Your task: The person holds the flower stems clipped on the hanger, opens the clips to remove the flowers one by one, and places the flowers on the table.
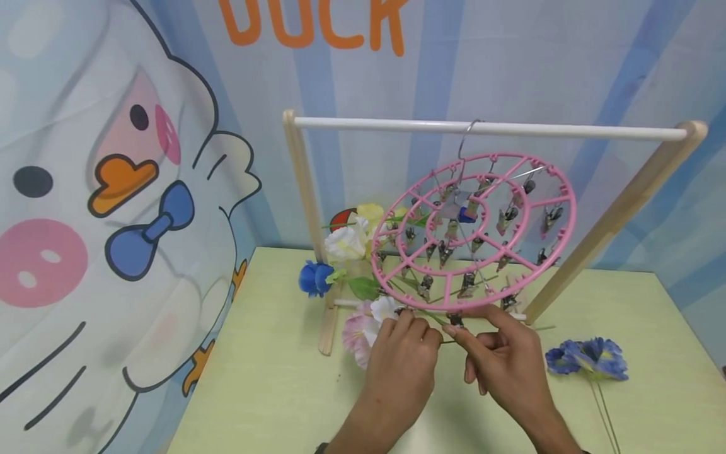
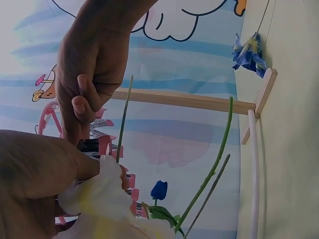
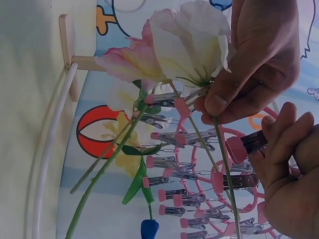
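My left hand (image 1: 399,362) pinches a white artificial flower (image 3: 192,42) by its stem, just below the blossom. The green stem (image 3: 224,159) hangs past the fingertips. At the front of the pink round clip hanger (image 1: 448,290), my right hand (image 1: 507,362) pinches a metal clip (image 3: 250,144) with pink tips between thumb and finger. In the right wrist view the flower stem passes beside this clip; whether they touch I cannot tell. A pink flower (image 1: 357,334) hangs close beside the white one, and a blue rosebud-like flower (image 1: 315,279) hangs farther left.
The hanger hooks over a white rod (image 1: 391,124) on a wooden stand (image 1: 618,227). Several clips dangle from its rings. White flowers (image 1: 346,243) and yellow flowers (image 1: 370,212) hang at the hanger's left. Blue-purple flowers (image 1: 601,359) lie on the green table (image 1: 261,391) at right.
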A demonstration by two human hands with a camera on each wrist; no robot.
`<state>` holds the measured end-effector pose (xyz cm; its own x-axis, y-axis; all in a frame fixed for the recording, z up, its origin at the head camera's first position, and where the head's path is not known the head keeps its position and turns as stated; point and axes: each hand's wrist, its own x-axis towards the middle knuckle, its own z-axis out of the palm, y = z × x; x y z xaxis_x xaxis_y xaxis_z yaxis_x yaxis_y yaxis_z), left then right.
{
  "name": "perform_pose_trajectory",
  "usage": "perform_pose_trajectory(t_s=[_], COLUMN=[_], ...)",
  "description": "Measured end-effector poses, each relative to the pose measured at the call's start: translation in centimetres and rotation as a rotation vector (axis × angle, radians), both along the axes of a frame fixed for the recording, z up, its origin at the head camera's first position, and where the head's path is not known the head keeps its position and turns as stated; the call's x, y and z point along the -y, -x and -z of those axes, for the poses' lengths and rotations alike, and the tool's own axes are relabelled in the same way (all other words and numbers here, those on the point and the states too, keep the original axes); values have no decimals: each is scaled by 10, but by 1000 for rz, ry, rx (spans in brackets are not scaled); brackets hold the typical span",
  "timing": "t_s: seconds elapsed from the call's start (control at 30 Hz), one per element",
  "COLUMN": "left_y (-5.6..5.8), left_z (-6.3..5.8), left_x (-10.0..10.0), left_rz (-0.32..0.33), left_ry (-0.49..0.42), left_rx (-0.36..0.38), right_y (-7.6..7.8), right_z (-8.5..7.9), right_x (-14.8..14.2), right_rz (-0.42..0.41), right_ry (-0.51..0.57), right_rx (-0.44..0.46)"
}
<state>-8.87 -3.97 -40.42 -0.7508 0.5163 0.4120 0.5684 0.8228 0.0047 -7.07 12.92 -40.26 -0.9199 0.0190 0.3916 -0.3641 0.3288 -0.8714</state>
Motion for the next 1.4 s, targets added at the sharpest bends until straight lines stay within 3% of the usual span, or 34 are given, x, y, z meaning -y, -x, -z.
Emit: perform_pose_trajectory(t_s=[0.37,0.6,0.8,1.4], left_y=[-1,-3,-4,-7], left_z=[-1,1,5,16], left_x=[1,2,2,0], left_rz=[-11,-19,-18,0], left_ry=[19,37,43,73], left_rx=[41,15,-3,69], right_y=[-1,-1,-1,-10], right_z=[-3,-4,-2,19], right_x=[1,1,0,-12], right_rz=[-10,-33,-46,-58], right_ry=[-78,-89,-91,-158], right_rx=[116,229,266,281])
